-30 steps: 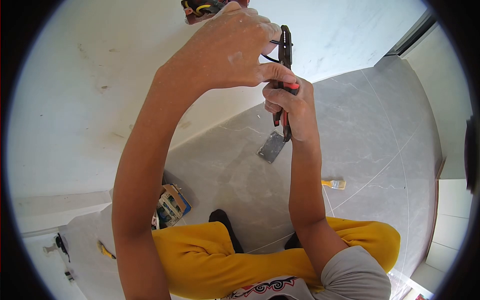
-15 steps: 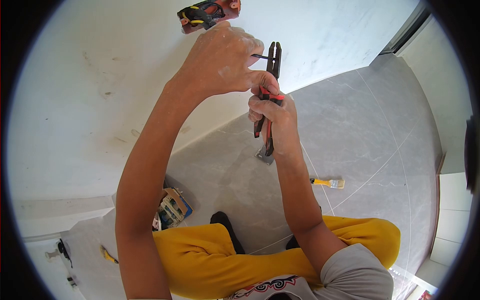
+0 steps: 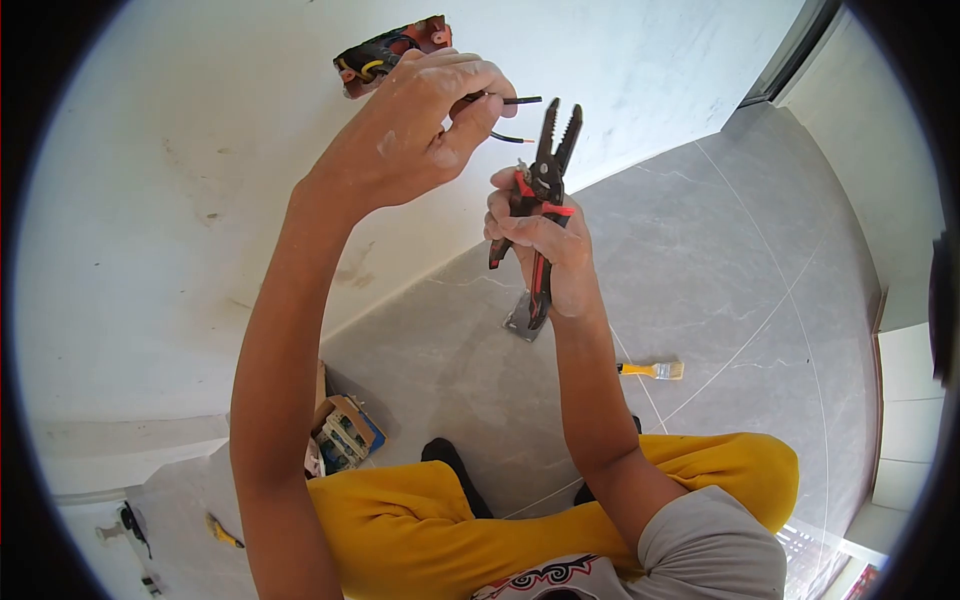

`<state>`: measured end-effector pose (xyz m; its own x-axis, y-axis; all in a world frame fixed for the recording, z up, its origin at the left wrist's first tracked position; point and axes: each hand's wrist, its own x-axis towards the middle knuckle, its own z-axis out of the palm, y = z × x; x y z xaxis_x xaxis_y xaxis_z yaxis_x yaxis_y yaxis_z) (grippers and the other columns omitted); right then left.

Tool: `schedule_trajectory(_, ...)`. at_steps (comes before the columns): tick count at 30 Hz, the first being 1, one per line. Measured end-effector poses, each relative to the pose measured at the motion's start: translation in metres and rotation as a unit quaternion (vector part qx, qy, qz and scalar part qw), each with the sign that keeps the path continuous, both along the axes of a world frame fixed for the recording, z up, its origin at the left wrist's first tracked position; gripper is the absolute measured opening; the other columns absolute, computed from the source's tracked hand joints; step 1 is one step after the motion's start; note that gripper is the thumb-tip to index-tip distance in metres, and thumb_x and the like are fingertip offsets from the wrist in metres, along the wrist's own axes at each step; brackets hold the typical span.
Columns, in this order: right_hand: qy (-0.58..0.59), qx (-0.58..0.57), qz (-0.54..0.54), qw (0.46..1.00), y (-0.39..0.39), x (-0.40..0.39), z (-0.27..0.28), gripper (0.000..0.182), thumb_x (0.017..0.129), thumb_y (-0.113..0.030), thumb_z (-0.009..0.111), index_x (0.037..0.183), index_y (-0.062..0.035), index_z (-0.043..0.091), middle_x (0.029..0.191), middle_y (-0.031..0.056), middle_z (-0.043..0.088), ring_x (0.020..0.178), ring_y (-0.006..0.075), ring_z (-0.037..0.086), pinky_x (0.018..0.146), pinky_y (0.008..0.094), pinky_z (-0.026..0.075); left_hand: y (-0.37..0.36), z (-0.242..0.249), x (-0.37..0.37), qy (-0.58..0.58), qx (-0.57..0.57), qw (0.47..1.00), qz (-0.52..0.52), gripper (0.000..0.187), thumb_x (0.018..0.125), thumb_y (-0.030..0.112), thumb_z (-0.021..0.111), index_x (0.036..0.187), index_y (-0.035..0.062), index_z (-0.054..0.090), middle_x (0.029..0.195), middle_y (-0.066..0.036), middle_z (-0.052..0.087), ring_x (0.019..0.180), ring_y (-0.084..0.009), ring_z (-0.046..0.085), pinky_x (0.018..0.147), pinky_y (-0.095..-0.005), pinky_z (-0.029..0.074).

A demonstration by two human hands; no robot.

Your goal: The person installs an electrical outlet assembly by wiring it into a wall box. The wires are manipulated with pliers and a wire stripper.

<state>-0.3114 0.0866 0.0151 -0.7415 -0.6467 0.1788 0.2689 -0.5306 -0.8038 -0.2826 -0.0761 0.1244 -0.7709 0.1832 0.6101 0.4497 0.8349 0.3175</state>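
Dusty with white powder, my left hand [image 3: 430,125] pinches a black wire [image 3: 522,100] between thumb and fingers, its end pointing right. A second black wire [image 3: 510,137] sticks out below, with bare copper at its tip. My right hand [image 3: 555,240] is wrapped round the red and black handles of a wire stripper [image 3: 546,180]. The tool's jaws are spread apart, just right of the wire ends and not touching them. Behind my left hand, a red wall box [image 3: 432,35] holds black and yellow wires, partly hidden.
The white wall [image 3: 200,180] fills the left side. On the grey tiled floor [image 3: 720,260] lie a yellow-handled paintbrush [image 3: 655,370] and a flat metal piece [image 3: 522,318]. An open cardboard box [image 3: 345,435] with contents stands by my left knee.
The stripper's jaws, earlier closed across a wire, have opened and dropped slightly away. My left hand has shifted left, and two wire ends now show, one with bare copper.
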Motion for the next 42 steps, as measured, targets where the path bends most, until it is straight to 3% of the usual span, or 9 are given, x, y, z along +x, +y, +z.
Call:
schedule_trajectory(11, 0.032, 0.038, 0.049, 0.998, -0.002, -0.008, 0.013, 0.039, 0.075, -0.012, 0.061, 0.11, 0.0056, 0.06, 0.079, 0.003, 0.056, 0.073, 0.0121, 0.051, 0.067, 0.0273, 0.039, -0.007, -0.002, -0.002, 0.003, -0.066, 0.998, 0.007, 0.014, 0.087, 0.01, 0.061, 0.086, -0.0034, 0.066, 0.082, -0.015, 0.068, 0.075, -0.032, 0.062, 0.075, -0.0406, 0.048)
schedule_trajectory(13, 0.021, 0.04, 0.052, 0.998, -0.003, -0.009, 0.014, 0.04, 0.074, -0.012, 0.061, 0.11, 0.0059, 0.06, 0.078, 0.0035, 0.056, 0.073, 0.0128, 0.051, 0.067, 0.0274, 0.039, -0.009, -0.001, -0.002, -0.012, -0.117, 0.993, -0.006, 0.02, 0.096, 0.015, 0.058, 0.09, -0.0032, 0.065, 0.08, -0.012, 0.064, 0.073, -0.0273, 0.057, 0.07, -0.0375, 0.047)
schedule_trajectory(20, 0.016, 0.047, 0.045, 0.998, -0.004, -0.01, 0.014, 0.041, 0.074, -0.014, 0.062, 0.11, 0.0063, 0.06, 0.078, 0.0041, 0.055, 0.072, 0.014, 0.051, 0.066, 0.0281, 0.039, -0.008, 0.002, 0.001, -0.057, -0.118, 0.991, 0.018, 0.014, 0.092, 0.009, 0.061, 0.088, -0.0033, 0.065, 0.079, -0.013, 0.063, 0.07, -0.0274, 0.057, 0.069, -0.0377, 0.046)
schedule_trajectory(38, 0.025, 0.104, 0.005, 0.994, -0.004, -0.012, 0.018, 0.032, 0.077, -0.009, 0.063, 0.103, 0.0087, 0.06, 0.069, 0.0009, 0.051, 0.061, 0.0088, 0.044, 0.056, 0.0253, 0.033, -0.005, 0.0, 0.0, -0.006, -0.165, 0.986, 0.028, 0.014, 0.091, 0.01, 0.063, 0.088, -0.0027, 0.068, 0.082, -0.014, 0.066, 0.075, -0.0284, 0.061, 0.076, -0.0382, 0.047)
schedule_trajectory(41, 0.03, 0.12, -0.007, 0.992, -0.004, -0.012, 0.018, 0.03, 0.078, -0.009, 0.064, 0.103, 0.0085, 0.06, 0.068, 0.0004, 0.05, 0.059, 0.0084, 0.043, 0.055, 0.0251, 0.032, -0.005, 0.003, 0.0, -0.036, -0.146, 0.988, 0.038, 0.019, 0.092, 0.016, 0.063, 0.087, -0.0013, 0.068, 0.085, -0.013, 0.067, 0.081, -0.0296, 0.061, 0.079, -0.0404, 0.046)
schedule_trajectory(42, 0.028, 0.122, -0.01, 0.992, -0.004, -0.012, 0.018, 0.03, 0.079, -0.009, 0.064, 0.103, 0.0085, 0.06, 0.068, 0.0001, 0.05, 0.059, 0.0085, 0.043, 0.054, 0.0251, 0.032, -0.004, 0.008, 0.0, -0.055, -0.128, 0.99, 0.016, 0.02, 0.09, 0.013, 0.056, 0.077, 0.0003, 0.063, 0.078, -0.015, 0.062, 0.08, -0.0311, 0.059, 0.082, -0.0431, 0.044)
